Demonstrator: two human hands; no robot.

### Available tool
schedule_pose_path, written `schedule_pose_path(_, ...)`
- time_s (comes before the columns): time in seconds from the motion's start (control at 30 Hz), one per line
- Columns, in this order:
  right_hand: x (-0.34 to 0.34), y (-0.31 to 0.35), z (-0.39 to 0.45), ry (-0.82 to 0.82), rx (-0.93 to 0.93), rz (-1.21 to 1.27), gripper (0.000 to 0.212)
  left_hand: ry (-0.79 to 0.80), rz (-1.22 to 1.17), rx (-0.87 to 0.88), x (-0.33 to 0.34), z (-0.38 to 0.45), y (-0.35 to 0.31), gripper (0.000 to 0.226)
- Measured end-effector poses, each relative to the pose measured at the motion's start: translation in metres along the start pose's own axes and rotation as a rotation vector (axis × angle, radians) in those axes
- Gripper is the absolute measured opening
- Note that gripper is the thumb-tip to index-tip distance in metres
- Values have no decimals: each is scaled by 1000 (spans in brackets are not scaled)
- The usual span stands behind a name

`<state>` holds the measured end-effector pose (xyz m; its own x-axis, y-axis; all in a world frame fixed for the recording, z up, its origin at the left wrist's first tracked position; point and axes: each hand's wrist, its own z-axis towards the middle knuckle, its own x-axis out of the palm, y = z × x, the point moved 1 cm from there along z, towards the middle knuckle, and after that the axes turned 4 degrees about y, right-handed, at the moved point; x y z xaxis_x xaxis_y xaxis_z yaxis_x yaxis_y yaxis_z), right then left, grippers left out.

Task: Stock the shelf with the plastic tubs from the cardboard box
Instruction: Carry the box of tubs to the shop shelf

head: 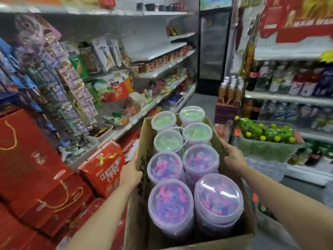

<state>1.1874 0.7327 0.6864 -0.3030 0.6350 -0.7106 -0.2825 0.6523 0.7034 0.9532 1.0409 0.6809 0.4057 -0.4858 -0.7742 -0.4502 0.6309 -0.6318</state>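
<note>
Crowded shop shelves line a narrow aisle where the left hand and right hand press flat, fingers wrapped, on opposite walls of the cardboard box, probably to carry it level so its upright plastic tubs stay put, with floor open only ahead.

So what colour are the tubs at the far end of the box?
Green tubs, seen from the head camera.
</note>
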Motion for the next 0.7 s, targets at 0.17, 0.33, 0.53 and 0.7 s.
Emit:
schedule_pose_path(0.17, -13, -13, 87, -61, 3, 33, 84, 8, 0, 40, 24, 89, -30, 102)
schedule_pose_path(0.33, -23, -22, 175, -24, -19, 35, 85, -15, -11, 5, 54, 169, -50, 100)
schedule_pose_path(0.53, -24, -21, 270, 7, -57, 53, 83, -46, 46, -18, 67, 249, -67, 104)
schedule_pose_path(0.7, -18, -2, 329, -15, -39, 57, 87, -21, 41, -67, 69, 320, -60, 102)
